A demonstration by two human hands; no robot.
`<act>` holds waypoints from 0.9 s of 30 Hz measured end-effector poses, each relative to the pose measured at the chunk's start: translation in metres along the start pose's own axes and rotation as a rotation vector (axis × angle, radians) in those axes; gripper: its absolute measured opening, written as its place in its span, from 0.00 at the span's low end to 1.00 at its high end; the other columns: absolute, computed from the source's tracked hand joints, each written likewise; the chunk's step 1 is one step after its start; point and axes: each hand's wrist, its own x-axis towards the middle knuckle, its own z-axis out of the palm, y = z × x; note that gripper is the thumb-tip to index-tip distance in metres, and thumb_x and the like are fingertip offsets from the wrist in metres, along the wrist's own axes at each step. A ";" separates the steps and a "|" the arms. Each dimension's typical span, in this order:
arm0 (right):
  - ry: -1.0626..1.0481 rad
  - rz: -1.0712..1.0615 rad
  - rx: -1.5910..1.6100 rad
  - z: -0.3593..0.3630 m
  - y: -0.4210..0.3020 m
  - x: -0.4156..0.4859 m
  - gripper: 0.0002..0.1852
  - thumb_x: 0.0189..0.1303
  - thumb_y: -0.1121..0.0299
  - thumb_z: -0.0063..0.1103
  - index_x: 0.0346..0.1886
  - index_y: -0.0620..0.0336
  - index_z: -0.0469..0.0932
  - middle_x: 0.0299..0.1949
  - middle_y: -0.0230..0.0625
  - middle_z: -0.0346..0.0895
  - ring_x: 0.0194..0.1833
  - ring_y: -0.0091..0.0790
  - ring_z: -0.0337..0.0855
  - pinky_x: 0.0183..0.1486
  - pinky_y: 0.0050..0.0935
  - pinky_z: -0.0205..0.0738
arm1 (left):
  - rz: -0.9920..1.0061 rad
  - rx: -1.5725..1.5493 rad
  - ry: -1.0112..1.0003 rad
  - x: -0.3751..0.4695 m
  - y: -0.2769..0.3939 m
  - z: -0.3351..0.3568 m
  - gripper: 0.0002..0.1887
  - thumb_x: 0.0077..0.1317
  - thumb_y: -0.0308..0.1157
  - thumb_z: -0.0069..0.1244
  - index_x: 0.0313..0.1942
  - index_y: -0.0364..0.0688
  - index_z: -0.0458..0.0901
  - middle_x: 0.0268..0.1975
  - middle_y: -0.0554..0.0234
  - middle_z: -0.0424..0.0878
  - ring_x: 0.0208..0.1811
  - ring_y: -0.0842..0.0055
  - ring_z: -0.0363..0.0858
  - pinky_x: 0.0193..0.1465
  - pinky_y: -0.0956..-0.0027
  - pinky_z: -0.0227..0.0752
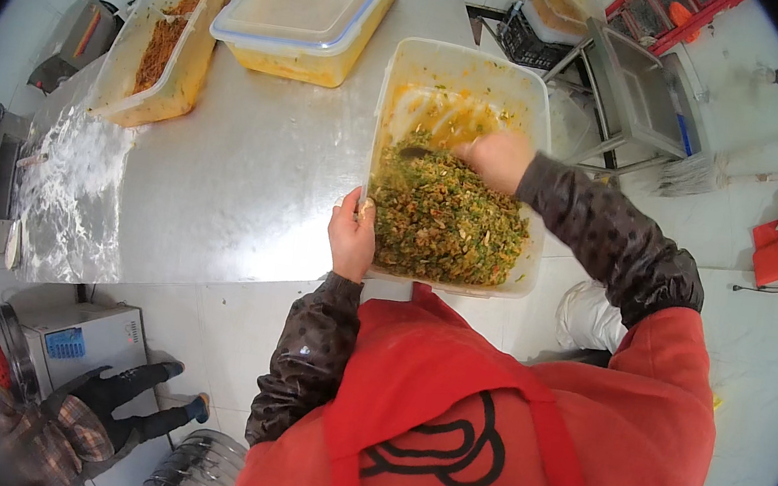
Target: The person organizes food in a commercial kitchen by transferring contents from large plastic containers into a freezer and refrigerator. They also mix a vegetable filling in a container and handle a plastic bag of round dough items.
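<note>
A large clear plastic tub (pixel 550 124) stands before me at the right end of the steel table, holding a chopped green and brown filling (pixel 450 229). My left hand (pixel 353 235) grips the tub's left wall, thumb at the rim. Inside the tub, over the upper part of the filling, my right hand (pixel 499 160) is closed on the handle of a spoon (pixel 416 151) whose dark bowl touches the filling. The hand is slightly blurred and hides most of the handle. Orange-yellow residue coats the tub's far wall.
On the steel table (pixel 243 172) are a lidded plastic tub (pixel 294 9), an open tub of brown filling (pixel 200 56) and white flour (pixel 75 194). A steel sink (pixel 635 84) stands right. Stacked steamers (pixel 193 472) and a co-worker (pixel 70 422) are at lower left.
</note>
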 end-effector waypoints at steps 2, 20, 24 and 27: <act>-0.015 0.124 0.134 0.012 0.037 0.028 0.16 0.49 0.74 0.51 0.44 0.54 0.78 0.29 0.45 0.78 0.32 0.45 0.80 0.35 0.41 0.74 | 0.008 -0.021 -0.001 0.000 0.000 0.000 0.18 0.63 0.32 0.45 0.53 0.35 0.71 0.39 0.54 0.72 0.37 0.69 0.72 0.42 0.69 0.66; -0.125 -0.231 -0.156 0.023 -0.057 -0.003 0.07 0.50 0.73 0.50 0.32 0.62 0.75 0.21 0.42 0.76 0.24 0.45 0.79 0.25 0.39 0.74 | 0.010 -0.007 -0.004 -0.001 -0.001 0.000 0.19 0.63 0.30 0.45 0.54 0.34 0.69 0.39 0.54 0.72 0.37 0.70 0.72 0.41 0.69 0.67; -0.028 -0.077 -0.086 0.016 -0.070 -0.025 0.06 0.50 0.72 0.48 0.31 0.62 0.74 0.19 0.42 0.75 0.22 0.44 0.79 0.20 0.38 0.72 | 0.034 -0.013 0.003 -0.001 -0.002 -0.001 0.19 0.63 0.30 0.45 0.54 0.35 0.69 0.39 0.54 0.72 0.37 0.71 0.72 0.41 0.69 0.67; 0.028 0.014 -0.053 0.006 -0.028 -0.031 0.08 0.49 0.73 0.50 0.33 0.61 0.75 0.20 0.43 0.75 0.25 0.46 0.80 0.25 0.41 0.73 | 0.013 -0.018 0.003 -0.001 -0.004 0.000 0.19 0.63 0.31 0.45 0.54 0.35 0.70 0.38 0.54 0.72 0.37 0.71 0.72 0.41 0.69 0.66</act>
